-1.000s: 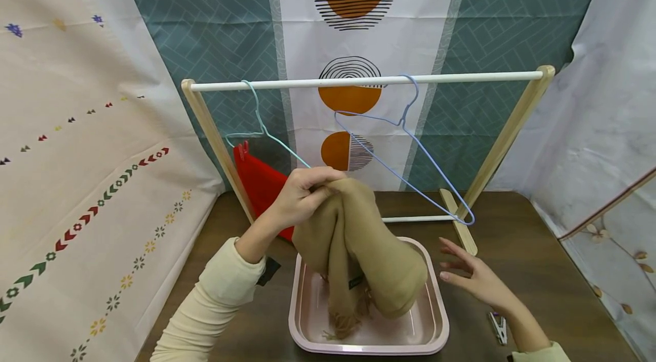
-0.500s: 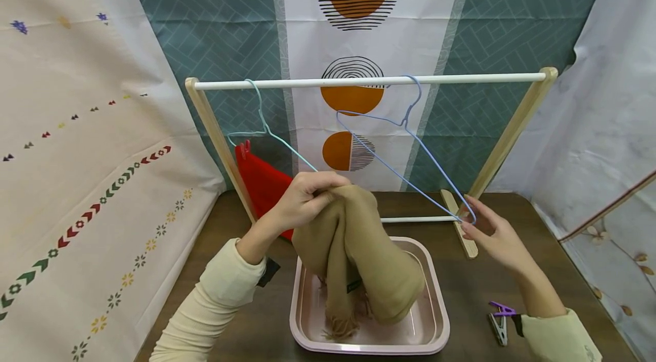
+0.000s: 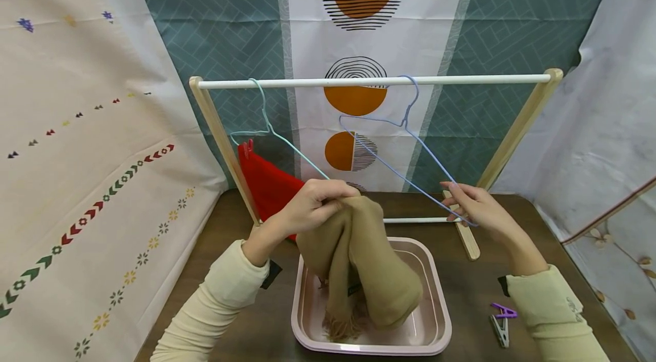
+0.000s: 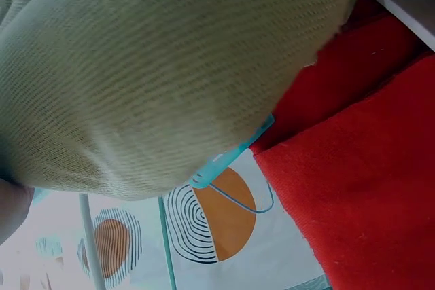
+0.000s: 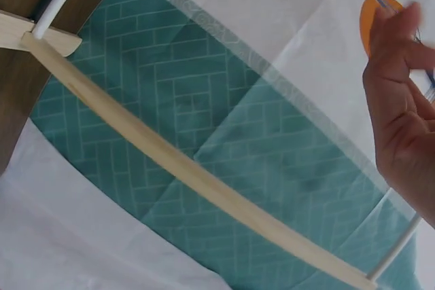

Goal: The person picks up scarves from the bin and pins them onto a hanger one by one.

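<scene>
In the head view, my left hand [image 3: 312, 205] pinches the top of an olive-tan scarf [image 3: 381, 276]. The scarf hangs folded, its fringed end low over a pink basin [image 3: 369, 348]. My right hand [image 3: 479, 208] holds the right corner of a blue wire hanger [image 3: 389, 168], thumb by the upper wire and fingers at the lower one. That hanger hooks over the white rail [image 3: 328, 82]. In the left wrist view, the scarf [image 4: 156, 79] fills the upper left. My right hand [image 5: 401, 100] shows at the right wrist view's edge, fingers bent.
A red cloth [image 3: 266, 185] hangs by a red clip [image 3: 248, 148] from a mint hanger [image 3: 265, 117] at the rack's left. Purple and grey clothespins [image 3: 502, 322] lie on the brown table [image 3: 471, 293] right of the basin. The rack's wooden leg [image 3: 517, 128] stands behind my right hand.
My right hand has risen from above the table to the blue hanger's right corner and taken hold of it. The left hand still holds the scarf, slightly lower.
</scene>
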Demonstrator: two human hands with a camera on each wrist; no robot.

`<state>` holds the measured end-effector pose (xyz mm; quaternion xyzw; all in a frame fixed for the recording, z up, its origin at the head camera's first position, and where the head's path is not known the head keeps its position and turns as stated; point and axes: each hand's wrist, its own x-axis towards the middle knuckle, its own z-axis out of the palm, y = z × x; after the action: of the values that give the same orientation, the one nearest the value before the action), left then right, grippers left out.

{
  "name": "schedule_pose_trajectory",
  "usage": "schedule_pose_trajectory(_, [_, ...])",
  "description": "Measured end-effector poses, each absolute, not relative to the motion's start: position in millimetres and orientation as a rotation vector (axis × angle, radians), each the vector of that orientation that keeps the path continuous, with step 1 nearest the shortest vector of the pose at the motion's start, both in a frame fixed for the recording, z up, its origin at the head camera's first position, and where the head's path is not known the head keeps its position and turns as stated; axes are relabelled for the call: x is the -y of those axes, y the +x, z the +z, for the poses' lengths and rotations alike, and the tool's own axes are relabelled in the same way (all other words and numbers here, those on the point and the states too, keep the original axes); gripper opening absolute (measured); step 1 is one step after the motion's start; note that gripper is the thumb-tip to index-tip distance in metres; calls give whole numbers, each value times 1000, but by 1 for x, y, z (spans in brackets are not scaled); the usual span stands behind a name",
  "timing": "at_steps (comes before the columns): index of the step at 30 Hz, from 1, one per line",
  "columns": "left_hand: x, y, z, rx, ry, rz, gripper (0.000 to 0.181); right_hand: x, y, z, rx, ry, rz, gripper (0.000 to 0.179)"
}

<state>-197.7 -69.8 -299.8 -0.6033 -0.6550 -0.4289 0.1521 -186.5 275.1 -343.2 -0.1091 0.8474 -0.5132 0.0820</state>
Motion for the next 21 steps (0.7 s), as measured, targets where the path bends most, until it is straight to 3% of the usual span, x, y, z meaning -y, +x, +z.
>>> schedule_pose_trajectory(9, [65,-195,-317,2001,-1799,-1068,24,-270,-184,-342,-2654,-322,-1581,61])
schedule_pose_trajectory(21, [44,-185,-376,2334,-1783,-699,23,-274,-173,-344,-2731,-417,-1640,53])
